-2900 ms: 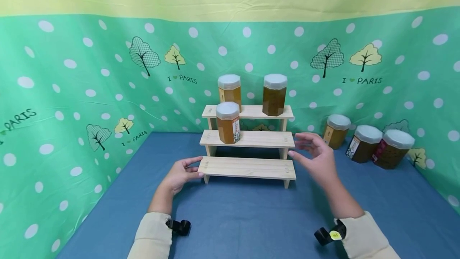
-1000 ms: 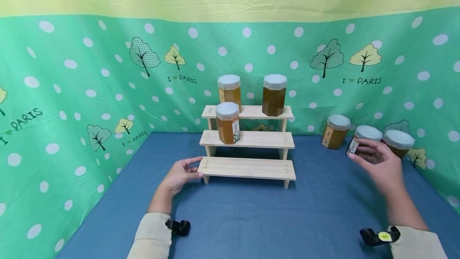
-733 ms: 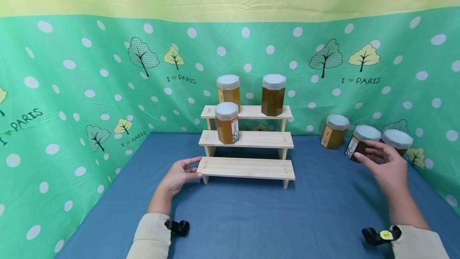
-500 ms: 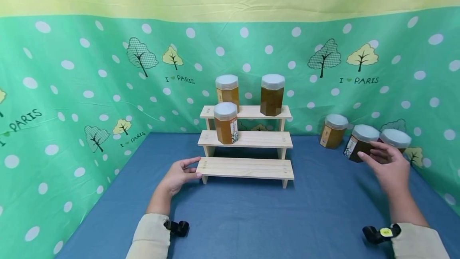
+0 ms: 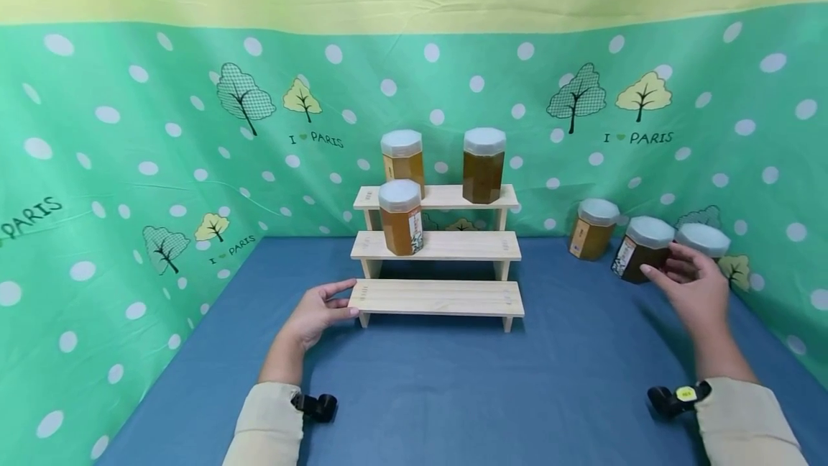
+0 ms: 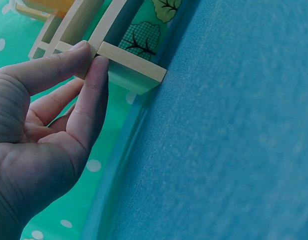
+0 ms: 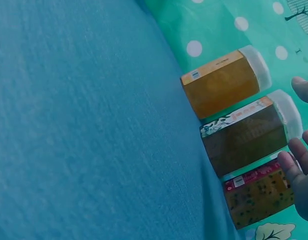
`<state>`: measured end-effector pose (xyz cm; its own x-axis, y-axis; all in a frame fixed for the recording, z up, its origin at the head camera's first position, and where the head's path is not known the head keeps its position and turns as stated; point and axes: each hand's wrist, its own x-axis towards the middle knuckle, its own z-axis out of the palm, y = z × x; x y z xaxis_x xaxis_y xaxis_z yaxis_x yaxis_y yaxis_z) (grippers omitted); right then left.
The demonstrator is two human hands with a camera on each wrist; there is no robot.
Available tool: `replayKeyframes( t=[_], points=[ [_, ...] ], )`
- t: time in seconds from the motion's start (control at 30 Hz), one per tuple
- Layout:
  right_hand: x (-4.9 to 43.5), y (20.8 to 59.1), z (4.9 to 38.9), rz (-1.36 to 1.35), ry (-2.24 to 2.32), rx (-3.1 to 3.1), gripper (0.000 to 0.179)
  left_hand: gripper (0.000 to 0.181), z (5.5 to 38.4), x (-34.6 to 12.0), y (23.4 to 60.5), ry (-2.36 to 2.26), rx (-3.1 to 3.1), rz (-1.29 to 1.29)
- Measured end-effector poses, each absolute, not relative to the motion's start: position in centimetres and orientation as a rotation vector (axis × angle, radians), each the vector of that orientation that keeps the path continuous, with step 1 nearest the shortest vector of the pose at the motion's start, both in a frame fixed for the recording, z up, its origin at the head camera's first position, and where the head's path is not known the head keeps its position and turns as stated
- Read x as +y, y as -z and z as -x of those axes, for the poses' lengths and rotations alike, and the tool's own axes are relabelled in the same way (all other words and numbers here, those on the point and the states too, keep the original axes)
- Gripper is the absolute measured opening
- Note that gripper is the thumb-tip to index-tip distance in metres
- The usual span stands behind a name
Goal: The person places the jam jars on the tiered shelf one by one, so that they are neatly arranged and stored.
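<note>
My left hand (image 5: 313,313) pinches the left end of the lowest board of a three-tier wooden stand (image 5: 436,296); the left wrist view has thumb and index finger (image 6: 97,95) at the board's corner. At the right, my right hand (image 5: 698,286) is by a dark honey jar (image 5: 630,257) with a white lid, the middle of three standing on the cloth. Its thumb overlaps that jar's front in the head view. In the right wrist view, the thumb (image 7: 304,90) and fingers (image 7: 292,167) are spread apart beside the lid, the fingers reaching over the rightmost jar (image 7: 256,195).
Two jars, one amber (image 5: 406,166) and one dark (image 5: 483,171), stand on the top tier. An orange-brown jar (image 5: 402,225) occupies the middle tier's left. Left of the dark jar is a lighter one (image 5: 591,232). A green dotted curtain (image 5: 310,185) hangs behind the blue-covered table (image 5: 453,394).
My right hand has gone from beside the stand to the jars at the right, then shifted slightly right along the middle one. My left hand keeps its grip on the board; the view shifted slightly.
</note>
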<state>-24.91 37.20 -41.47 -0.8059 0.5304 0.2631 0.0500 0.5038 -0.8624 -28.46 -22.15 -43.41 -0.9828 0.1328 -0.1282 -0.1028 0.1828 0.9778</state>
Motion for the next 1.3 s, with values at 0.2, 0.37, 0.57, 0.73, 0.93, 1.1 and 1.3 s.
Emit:
replayKeyframes(
  t=[0.2, 0.37, 0.57, 0.73, 0.93, 1.1, 1.3],
  points=[
    [37.5, 41.9, 25.7, 0.449, -1.238, -2.246, 0.068, 0.064, 28.5, -22.2, 43.4, -1.9, 2.265, -0.032],
    [36.7, 41.4, 25.9, 0.474, -1.261, -2.272, 0.071, 0.063, 28.5, -22.2, 43.4, -1.895, 2.267, -0.02],
    [36.5, 41.5, 26.5, 0.53, -1.232, -2.248, 0.074, 0.062, 28.5, -22.1, 43.3, -1.897, 2.267, -0.016],
    [36.7, 41.8, 26.9, 0.507, -1.197, -2.262, 0.08, 0.063, 28.4, -22.1, 43.4, -1.898, 2.267, -0.023],
    [36.6, 42.2, 27.6, 0.385, -1.064, -2.302, 0.083, 0.063, 28.4, -22.0, 43.3, -1.901, 2.262, -0.022],
    [36.2, 42.4, 28.5, 0.383, -1.007, -2.275, 0.084, 0.063, 28.4, -22.1, 43.4, -1.902, 2.264, -0.018],
    [35.9, 42.4, 29.4, 0.464, -0.995, -2.219, 0.074, 0.063, 28.5, -22.0, 43.4, -1.905, 2.264, -0.013]
  ],
)
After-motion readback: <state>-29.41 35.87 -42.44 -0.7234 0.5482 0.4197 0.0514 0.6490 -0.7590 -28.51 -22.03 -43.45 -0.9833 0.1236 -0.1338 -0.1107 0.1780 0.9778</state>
